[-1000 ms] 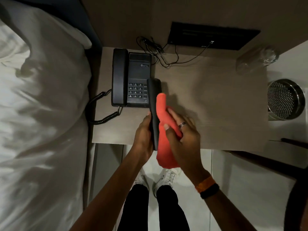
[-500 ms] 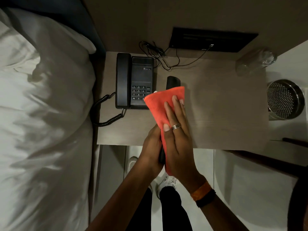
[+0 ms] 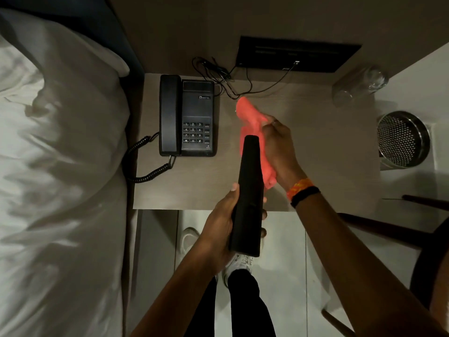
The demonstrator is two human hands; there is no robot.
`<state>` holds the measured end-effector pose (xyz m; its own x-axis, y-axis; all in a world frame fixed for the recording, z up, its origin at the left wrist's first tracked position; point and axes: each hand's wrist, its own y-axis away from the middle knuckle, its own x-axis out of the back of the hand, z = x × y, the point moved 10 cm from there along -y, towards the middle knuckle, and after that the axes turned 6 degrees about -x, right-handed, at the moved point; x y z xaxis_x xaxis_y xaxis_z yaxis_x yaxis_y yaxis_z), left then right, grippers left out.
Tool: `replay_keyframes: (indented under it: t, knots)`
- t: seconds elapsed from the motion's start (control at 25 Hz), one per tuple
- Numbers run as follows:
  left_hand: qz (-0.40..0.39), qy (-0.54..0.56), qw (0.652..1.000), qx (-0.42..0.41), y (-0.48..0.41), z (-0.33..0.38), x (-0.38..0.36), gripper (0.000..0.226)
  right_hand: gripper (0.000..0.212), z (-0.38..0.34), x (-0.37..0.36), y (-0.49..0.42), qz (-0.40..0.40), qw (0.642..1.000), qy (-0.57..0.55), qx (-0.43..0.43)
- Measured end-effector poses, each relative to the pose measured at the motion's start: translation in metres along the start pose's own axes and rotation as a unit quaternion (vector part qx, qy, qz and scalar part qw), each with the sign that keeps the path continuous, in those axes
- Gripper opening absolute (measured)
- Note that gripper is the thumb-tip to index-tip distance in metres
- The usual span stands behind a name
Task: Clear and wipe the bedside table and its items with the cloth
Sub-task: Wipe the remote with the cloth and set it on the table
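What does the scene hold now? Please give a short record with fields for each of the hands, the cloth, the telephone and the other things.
left hand: grips the near half of the black bar-shaped item, held over the near edge of the table
right hand: holds the orange cloth, bunched, at the item's right side
telephone: on the table's left part, handset on its cradle
glass: at the table's far right corner
metal bin: right of the table

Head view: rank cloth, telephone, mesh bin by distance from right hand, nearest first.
1. cloth, gripped in the right hand.
2. telephone, on the table to its left.
3. mesh bin, beyond the table's right edge.
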<state>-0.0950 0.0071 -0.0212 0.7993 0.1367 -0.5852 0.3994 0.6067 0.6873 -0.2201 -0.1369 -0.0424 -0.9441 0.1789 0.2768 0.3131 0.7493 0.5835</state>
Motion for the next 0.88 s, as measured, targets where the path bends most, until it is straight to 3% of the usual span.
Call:
replay_keyframes:
  t: [0.12,0.2,0.32,0.4,0.48,0.56,0.64,0.72,0.88]
  knots:
    - [-0.02,0.087,0.996,0.011,0.01,-0.01,-0.002,0.048,0.04,0.05,0.017,-0.017,-0.026,0.97,-0.192,-0.149]
    - [-0.03,0.115,0.993,-0.01,0.014,-0.005,0.0,0.041,0.039,0.06,0.035,-0.012,-0.015,0.951,-0.27,-0.15]
    - [0.009,0.022,0.998,-0.058,0.007,0.009,0.014,0.034,0.033,0.042,0.073,0.013,0.058,0.944,-0.313,-0.088]
    - [0.038,-0.06,0.994,-0.077,-0.002,0.018,0.019,0.043,0.022,0.005,0.095,0.041,0.094,0.957,-0.272,0.026]
    - [0.041,-0.102,0.99,-0.085,-0.009,0.024,0.012,0.044,0.025,-0.037,0.085,0.074,0.081,0.971,-0.175,0.141]
    - [0.059,-0.093,0.992,-0.069,-0.013,0.024,0.0,0.039,0.031,-0.055,0.048,0.097,0.044,0.974,-0.044,0.217]
    - [0.094,-0.049,0.993,-0.055,-0.017,0.022,-0.004,0.033,0.038,-0.046,0.003,0.106,0.035,0.95,0.135,0.28]
    - [0.107,-0.028,0.993,-0.044,-0.017,0.019,-0.004,0.027,0.041,-0.026,-0.022,0.104,0.044,0.929,0.213,0.298]
    - [0.13,-0.005,0.99,-0.051,-0.022,0.021,0.011,0.026,0.044,-0.016,-0.029,0.103,0.052,0.935,0.205,0.285]
